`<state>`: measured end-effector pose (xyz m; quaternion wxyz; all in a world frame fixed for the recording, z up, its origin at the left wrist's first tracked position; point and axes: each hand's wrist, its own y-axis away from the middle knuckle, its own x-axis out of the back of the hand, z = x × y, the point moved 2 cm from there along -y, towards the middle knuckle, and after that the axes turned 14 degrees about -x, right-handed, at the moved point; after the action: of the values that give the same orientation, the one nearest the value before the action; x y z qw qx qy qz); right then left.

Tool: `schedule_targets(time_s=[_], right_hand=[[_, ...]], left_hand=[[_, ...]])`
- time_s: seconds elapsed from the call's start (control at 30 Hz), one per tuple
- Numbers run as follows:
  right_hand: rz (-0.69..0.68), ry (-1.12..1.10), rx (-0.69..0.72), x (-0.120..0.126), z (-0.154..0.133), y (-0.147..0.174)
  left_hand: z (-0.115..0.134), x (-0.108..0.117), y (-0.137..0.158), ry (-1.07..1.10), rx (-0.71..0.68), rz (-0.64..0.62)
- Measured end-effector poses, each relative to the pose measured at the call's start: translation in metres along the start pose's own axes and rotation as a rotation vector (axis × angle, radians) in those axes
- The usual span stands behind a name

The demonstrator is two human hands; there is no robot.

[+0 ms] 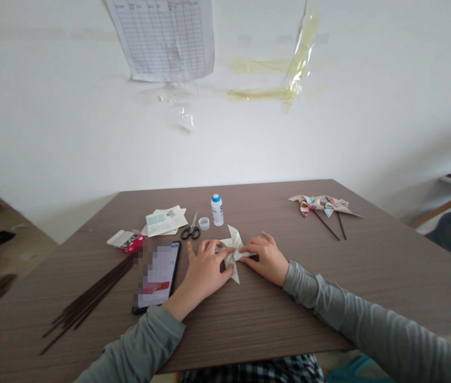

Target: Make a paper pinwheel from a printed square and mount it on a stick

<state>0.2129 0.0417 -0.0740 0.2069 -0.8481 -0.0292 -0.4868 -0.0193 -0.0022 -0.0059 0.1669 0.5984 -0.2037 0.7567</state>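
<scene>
A pinwheel [232, 259] folded from printed paper lies on the brown table between my two hands. My left hand [207, 266] grips it from the left, with thumb and index finger pressed on its blades and centre. From the right, my right hand [267, 258] pinches another blade close to the middle. The pinwheel's pointed tips stick out above and below my fingers. Just beyond it stands a white glue bottle [217, 211] with a blue cap. Left of the bottle are a small clear round cap [204, 223] and black-handled scissors [191, 230].
Paper sheets [166, 221], an open red-and-white box [127, 241], a phone [157, 276] and a bundle of dark sticks [90, 292] lie on the left. Two pinwheels on sticks [325, 206] rest at the back right. A white wall [249, 143] rises behind the table [369, 255].
</scene>
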Motion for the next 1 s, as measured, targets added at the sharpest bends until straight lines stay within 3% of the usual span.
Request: schedule_targets(time_s=[0.57,1.0], right_hand=[[-0.029,-0.018,-0.023,0.0,0.0,0.0],[-0.057,-0.031,-0.043,0.001,-0.002,0.0]], left_hand=[[-0.006,-0.01,0.0,0.007,0.011,0.081],[-0.005,-0.007,0.002,-0.006,-0.02,0.07]])
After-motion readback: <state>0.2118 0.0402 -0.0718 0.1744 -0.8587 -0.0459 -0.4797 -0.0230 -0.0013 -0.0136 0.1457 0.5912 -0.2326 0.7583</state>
